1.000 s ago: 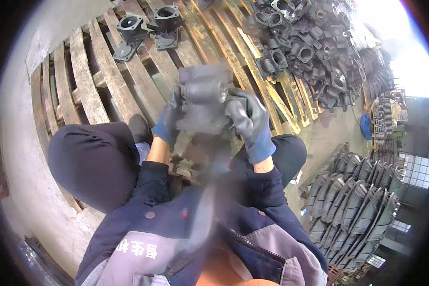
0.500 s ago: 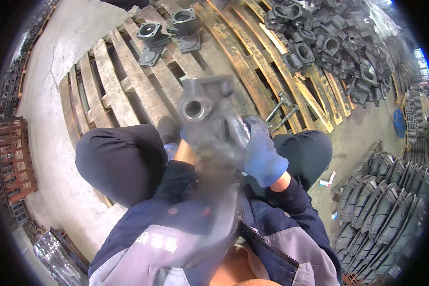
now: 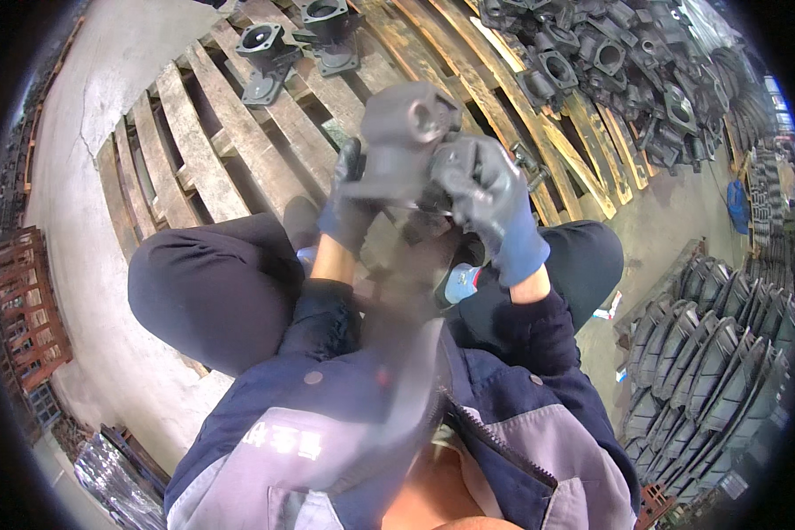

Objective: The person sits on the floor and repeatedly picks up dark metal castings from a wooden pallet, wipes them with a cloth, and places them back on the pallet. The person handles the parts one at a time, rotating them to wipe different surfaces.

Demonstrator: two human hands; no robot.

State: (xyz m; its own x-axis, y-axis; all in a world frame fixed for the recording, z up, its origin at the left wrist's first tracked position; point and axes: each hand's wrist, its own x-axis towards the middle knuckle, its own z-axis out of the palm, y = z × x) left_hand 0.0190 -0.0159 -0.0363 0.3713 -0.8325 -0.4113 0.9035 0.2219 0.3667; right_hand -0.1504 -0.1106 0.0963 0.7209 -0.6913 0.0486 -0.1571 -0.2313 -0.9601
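A dark grey cast-metal housing (image 3: 402, 132), slightly blurred, is held up in front of me above my lap. My left hand (image 3: 352, 203), in a blue glove with a dark coated palm, grips its left side with the thumb up along it. On its right side my right hand (image 3: 488, 190), gloved alike, is closed with bent fingers against the casting. Beyond the housing, two similar flanged castings stand on the wooden pallet: the left casting (image 3: 261, 57) and the right casting (image 3: 331, 40). Metal tools (image 3: 528, 163) on the slats are partly hidden by my right hand.
A large heap of dark castings (image 3: 609, 71) lies at the far right of the pallet (image 3: 185, 132). Stacked ribbed dark parts (image 3: 707, 389) stand at the near right. A reddish-brown rack (image 3: 31, 305) is at the left, and a blue object (image 3: 738, 203) at the right.
The housing has moved away from me and turned, so its round opening now faces another way. My left hand has come into view at its side, and my right hand has shifted up with it.
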